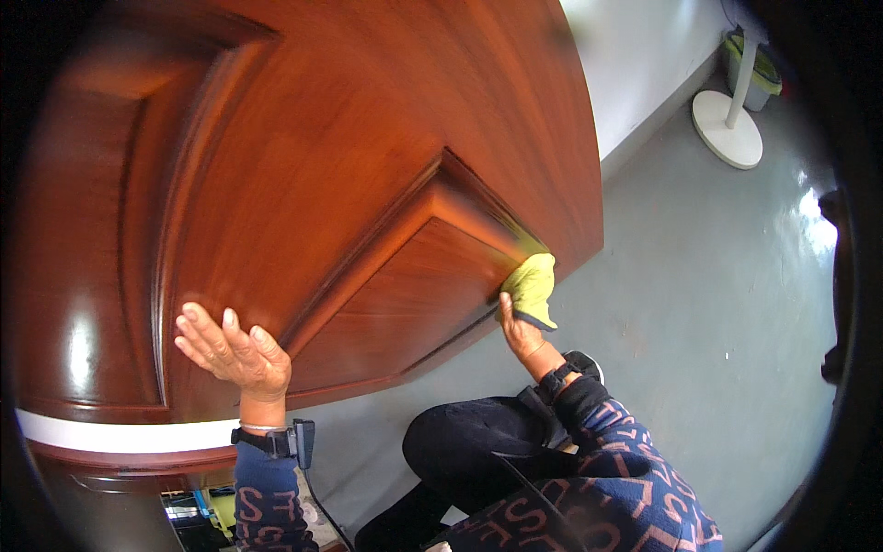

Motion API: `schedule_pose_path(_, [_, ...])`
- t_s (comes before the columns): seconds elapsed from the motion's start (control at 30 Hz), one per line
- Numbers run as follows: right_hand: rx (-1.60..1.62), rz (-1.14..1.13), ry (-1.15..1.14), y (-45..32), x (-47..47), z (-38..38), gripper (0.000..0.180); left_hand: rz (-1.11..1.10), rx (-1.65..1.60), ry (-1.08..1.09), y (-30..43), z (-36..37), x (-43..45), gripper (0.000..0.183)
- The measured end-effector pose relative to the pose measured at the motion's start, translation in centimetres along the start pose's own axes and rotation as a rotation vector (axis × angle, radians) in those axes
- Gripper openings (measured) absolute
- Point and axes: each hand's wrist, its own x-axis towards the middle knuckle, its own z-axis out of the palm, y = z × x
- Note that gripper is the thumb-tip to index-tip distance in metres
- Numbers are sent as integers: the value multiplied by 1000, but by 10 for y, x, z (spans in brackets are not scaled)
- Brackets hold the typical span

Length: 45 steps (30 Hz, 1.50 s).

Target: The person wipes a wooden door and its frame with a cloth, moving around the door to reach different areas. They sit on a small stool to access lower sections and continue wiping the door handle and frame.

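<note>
A reddish-brown wooden panel door with raised mouldings fills the left and middle of the view. My right hand holds a yellow-green cloth against the door's lower panel, near the corner of its moulding; the cloth hides most of the fingers. On the left, my left hand is raised with its fingers spread and holds nothing. It is in front of the door, between two moulded panels; whether it touches the wood I cannot tell.
Grey floor extends right of the door. A white round stand base and a bin are at the upper right by the white wall. A white strip runs along the door's edge at lower left. My bent knee is below.
</note>
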Motion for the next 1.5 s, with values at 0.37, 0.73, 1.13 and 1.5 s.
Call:
schedule_pose_path(0.37, [55,-598,139,-185,100,-60,47,-40,-60,18,4,2,-1,46])
schedule_pose_path(0.73, [66,-682,-14,-202,121,-65,38,-150,-396,33,7,2,0,41])
schedule_pose_path(1.13, [-132,-1357,-336,-214,182,-68,42,-986,-511,155,70,-45,-90,53])
schedule_pose_path(1.5, [-89,-1561,-536,-183,203,-15,33,-1294,-531,195,225,1,-87,50])
